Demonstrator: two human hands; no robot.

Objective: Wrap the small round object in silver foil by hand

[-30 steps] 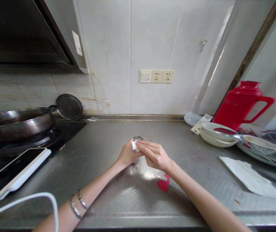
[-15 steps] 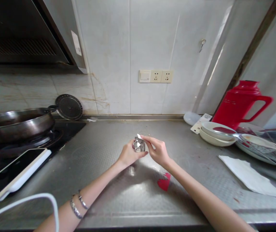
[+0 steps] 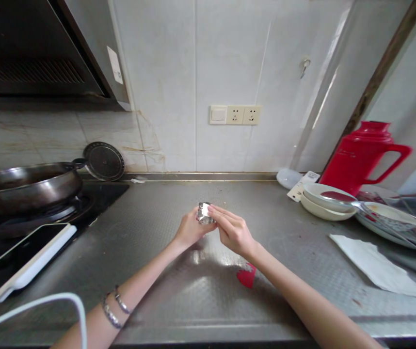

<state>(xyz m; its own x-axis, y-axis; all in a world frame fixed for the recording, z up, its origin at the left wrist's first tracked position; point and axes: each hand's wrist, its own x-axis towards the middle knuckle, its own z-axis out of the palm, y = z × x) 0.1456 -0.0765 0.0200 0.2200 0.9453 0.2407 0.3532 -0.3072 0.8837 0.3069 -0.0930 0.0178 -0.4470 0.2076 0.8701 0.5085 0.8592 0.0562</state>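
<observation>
A small shiny silver foil-wrapped piece (image 3: 204, 213) is held between both hands a little above the steel counter (image 3: 150, 242). My left hand (image 3: 189, 229) grips it from the left with closed fingers. Fingers of my right hand (image 3: 232, 231) lie pressed together over its right side. Two bracelets (image 3: 115, 308) circle my left wrist. A small red scrap (image 3: 246, 277) lies on the counter just under my right forearm.
A dark pan (image 3: 26, 186) sits on the stove at left, a round lid (image 3: 104, 161) leaning behind it. A tablet (image 3: 22, 259) with a white cable (image 3: 48, 303) lies front left. At right stand a red jug (image 3: 366, 155), stacked bowls (image 3: 328, 199) and a white paper napkin (image 3: 373, 266).
My right hand, which was pinching a white flap at the top of the foil piece, has closed back over its side. The hands have shifted slightly away from me.
</observation>
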